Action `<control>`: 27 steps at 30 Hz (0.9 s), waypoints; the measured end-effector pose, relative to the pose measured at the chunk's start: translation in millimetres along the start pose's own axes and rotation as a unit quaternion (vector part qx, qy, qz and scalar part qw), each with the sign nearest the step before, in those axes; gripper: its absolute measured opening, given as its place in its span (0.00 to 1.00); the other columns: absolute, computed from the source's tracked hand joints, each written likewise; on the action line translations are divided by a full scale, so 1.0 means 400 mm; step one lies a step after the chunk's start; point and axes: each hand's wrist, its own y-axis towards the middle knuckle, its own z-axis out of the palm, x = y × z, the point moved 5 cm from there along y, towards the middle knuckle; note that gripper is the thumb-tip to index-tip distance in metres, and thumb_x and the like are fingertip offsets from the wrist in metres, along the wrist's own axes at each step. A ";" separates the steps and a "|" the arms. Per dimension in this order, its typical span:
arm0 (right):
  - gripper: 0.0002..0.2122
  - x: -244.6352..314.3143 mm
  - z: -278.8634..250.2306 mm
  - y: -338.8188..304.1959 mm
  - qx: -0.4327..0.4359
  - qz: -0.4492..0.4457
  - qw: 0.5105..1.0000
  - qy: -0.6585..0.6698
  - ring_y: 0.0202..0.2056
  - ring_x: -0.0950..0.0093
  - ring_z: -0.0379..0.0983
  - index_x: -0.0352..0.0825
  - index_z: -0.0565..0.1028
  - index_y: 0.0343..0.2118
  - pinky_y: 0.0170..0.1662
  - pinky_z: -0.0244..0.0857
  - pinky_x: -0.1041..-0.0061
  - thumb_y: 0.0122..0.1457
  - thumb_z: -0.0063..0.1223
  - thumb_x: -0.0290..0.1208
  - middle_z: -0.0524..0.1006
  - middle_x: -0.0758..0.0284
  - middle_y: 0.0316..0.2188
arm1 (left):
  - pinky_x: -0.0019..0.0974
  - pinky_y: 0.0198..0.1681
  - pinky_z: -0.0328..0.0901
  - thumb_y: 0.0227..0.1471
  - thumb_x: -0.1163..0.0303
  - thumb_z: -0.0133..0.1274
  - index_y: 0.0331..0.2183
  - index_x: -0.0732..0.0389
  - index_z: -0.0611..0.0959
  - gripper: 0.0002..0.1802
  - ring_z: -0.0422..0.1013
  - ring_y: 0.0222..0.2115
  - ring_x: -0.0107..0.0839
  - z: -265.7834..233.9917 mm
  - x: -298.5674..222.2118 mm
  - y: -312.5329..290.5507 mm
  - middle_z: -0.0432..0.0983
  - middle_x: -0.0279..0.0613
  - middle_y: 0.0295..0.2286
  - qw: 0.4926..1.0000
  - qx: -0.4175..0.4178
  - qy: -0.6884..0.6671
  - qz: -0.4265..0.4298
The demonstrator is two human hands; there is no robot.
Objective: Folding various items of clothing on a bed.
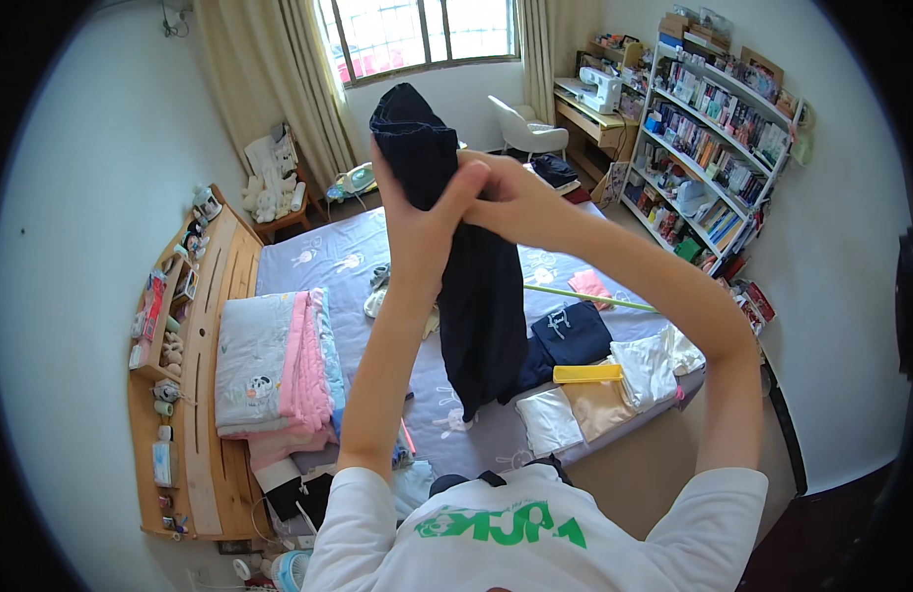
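Observation:
A dark navy garment point(481, 316), possibly trousers, hangs in a long narrow length in front of me, above the bed. My left hand point(419, 225) is closed around its upper part, with the bunched top edge sticking up above the fingers. Pressed close beside it, my right hand point(511, 202) pinches the cloth from the right side, and its fingertips are partly hidden. The lower end of the cloth reaches down toward the grey bed sheet point(323, 242); I cannot tell whether it touches.
Folded clothes lie on the bed's right side: a navy piece point(572, 333), white shirts point(646, 370) and a tan one point(596, 409), with a yellow strip point(587, 374) on top. Left is a folded quilt point(259, 360) by the wooden headboard point(210, 395). A bookshelf point(708, 163) stands far right.

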 end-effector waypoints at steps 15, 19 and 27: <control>0.12 -0.018 -0.297 -0.099 -0.149 -0.137 0.872 0.445 0.33 0.74 0.71 0.33 0.68 0.38 0.38 0.67 0.77 0.48 0.42 0.24 0.73 0.64 0.32 | 0.41 0.43 0.63 0.43 0.62 0.49 0.31 0.59 0.70 0.13 0.70 0.34 0.36 -0.281 -0.216 0.026 0.72 0.41 0.30 0.967 0.115 -0.229 0.001; 0.05 0.003 -0.182 0.042 -0.098 -0.062 0.942 0.314 0.26 0.82 0.66 0.36 0.68 0.29 0.31 0.62 0.84 0.50 0.50 0.29 0.69 0.72 0.25 | 0.30 0.29 0.65 0.47 0.71 0.45 0.36 0.59 0.70 0.11 0.68 0.24 0.25 -0.182 -0.057 0.104 0.71 0.36 0.27 0.911 0.229 -0.332 -0.084; 0.10 -0.009 -0.077 0.184 -0.093 -0.227 0.958 0.147 0.38 0.78 0.66 0.36 0.71 0.36 0.41 0.61 0.78 0.51 0.48 0.31 0.69 0.67 0.34 | 0.25 0.34 0.64 0.49 0.69 0.49 0.38 0.62 0.72 0.13 0.69 0.30 0.21 -0.064 -0.012 0.116 0.72 0.34 0.30 0.966 0.185 -0.146 -0.104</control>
